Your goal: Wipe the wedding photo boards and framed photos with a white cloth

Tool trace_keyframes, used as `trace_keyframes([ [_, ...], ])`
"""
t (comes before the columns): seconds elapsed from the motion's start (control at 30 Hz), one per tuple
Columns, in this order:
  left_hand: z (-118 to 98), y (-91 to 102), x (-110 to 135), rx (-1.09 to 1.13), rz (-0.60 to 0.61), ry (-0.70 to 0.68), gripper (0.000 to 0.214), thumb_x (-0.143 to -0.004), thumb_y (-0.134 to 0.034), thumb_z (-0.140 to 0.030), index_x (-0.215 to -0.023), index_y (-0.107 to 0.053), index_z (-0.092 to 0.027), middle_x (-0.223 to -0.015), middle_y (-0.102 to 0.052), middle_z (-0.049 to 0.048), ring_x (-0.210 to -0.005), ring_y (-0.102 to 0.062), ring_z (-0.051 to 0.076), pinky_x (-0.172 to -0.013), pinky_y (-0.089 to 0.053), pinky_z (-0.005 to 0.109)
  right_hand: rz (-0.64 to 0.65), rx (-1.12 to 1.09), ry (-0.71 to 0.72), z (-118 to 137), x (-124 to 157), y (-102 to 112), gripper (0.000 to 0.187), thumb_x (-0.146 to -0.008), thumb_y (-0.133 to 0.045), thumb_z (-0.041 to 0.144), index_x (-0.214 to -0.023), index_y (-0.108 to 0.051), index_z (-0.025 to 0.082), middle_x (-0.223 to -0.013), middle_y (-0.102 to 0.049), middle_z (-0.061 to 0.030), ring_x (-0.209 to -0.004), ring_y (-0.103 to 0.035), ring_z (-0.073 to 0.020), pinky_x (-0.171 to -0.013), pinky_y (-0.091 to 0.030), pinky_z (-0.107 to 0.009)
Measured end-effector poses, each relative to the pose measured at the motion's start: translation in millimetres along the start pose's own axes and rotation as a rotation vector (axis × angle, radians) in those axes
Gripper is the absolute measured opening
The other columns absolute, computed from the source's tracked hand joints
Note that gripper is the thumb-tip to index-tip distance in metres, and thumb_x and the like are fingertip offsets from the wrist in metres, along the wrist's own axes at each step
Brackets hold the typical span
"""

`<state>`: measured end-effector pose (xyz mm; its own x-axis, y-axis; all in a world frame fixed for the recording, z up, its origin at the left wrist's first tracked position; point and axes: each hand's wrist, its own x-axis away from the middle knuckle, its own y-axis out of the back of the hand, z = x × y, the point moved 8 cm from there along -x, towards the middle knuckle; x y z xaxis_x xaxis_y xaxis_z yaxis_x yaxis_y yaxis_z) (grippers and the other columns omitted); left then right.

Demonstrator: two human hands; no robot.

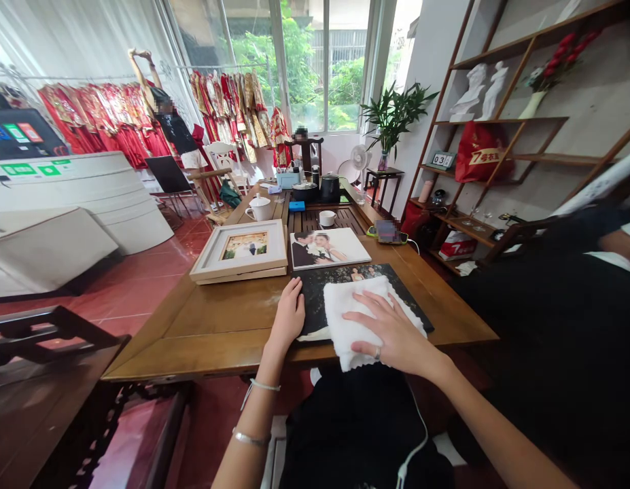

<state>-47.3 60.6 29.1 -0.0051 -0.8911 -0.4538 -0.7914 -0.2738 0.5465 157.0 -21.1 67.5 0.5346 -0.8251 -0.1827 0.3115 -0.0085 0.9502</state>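
A dark photo panel [313, 299] lies flat on the wooden table [217, 339] at its near edge. My left hand [290, 309] rests against the panel's left edge, its fingers stretched forward and holding nothing. On top of the panel lies a white cloth [340, 319], which hangs a little over the near edge. My right hand [389, 333] lies flat on this cloth with its fingers spread, pressing it to the panel. Part of the panel's picture is hidden by the cloth and hand. Just beyond lies a second photo panel [345, 246] showing a couple.
Stacked picture frames [274, 251] lie at the left. A lidded white cup [258, 206], a small white cup [327, 218], a blue box [297, 206] and a phone [389, 232] on a stand are farther back. A person in black [549, 305] sits close at the right.
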Motion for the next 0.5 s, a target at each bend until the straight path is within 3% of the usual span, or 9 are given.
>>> trace_keyframes([
  [0.13,2.2,-0.5,0.2,-0.002,-0.012,0.0,0.038,-0.09,-0.042,-0.019,-0.122,-0.063,-0.017,-0.138,-0.057,0.0118,-0.133,-0.048,0.024,-0.116,-0.033,0.046,-0.022,0.036,-0.071,-19.3,-14.3,2.4,0.054,-0.087,-0.046,0.068,-0.127,-0.06,0.034,-0.149,-0.043,-0.0112,-0.14,-0.029,-0.0337,-0.111,-0.017,-0.065],
  [0.3,2.4,-0.3,-1.2,-0.001,-0.002,0.005,0.038,-0.09,-0.042,-0.019,-0.121,-0.064,-0.017,-0.137,-0.058,0.012,-0.133,-0.049,0.024,-0.116,-0.034,0.045,0.02,0.019,-0.062,-36.1,-66.4,-1.2,0.066,-0.083,-0.05,0.069,-0.138,-0.049,0.034,-0.151,-0.041,-0.01,-0.14,-0.028,-0.0345,-0.111,-0.015,-0.065],
  [0.4,-0.3,4.0,-2.0,0.008,-0.009,0.013,0.037,-0.091,-0.041,-0.022,-0.12,-0.064,-0.016,-0.136,-0.059,0.013,-0.131,-0.051,0.024,-0.115,-0.035,0.046,0.076,-0.023,-0.031,-31.0,-95.4,-6.8,0.081,-0.081,-0.05,0.073,-0.149,-0.034,0.031,-0.154,-0.036,-0.01,-0.143,-0.022,-0.0344,-0.112,-0.008,-0.066],
  [0.5,-4.2,11.5,-2.4,0.018,-0.032,0.026,0.04,-0.094,-0.037,-0.026,-0.12,-0.063,-0.012,-0.134,-0.06,0.0161,-0.128,-0.054,0.024,-0.114,-0.037,0.045,0.112,-0.038,-0.015,-15.3,-115.2,-13.1,0.082,-0.08,-0.049,0.076,-0.148,-0.036,0.033,-0.157,-0.031,-0.0098,-0.144,-0.017,-0.0355,-0.111,-0.009,-0.067],
])
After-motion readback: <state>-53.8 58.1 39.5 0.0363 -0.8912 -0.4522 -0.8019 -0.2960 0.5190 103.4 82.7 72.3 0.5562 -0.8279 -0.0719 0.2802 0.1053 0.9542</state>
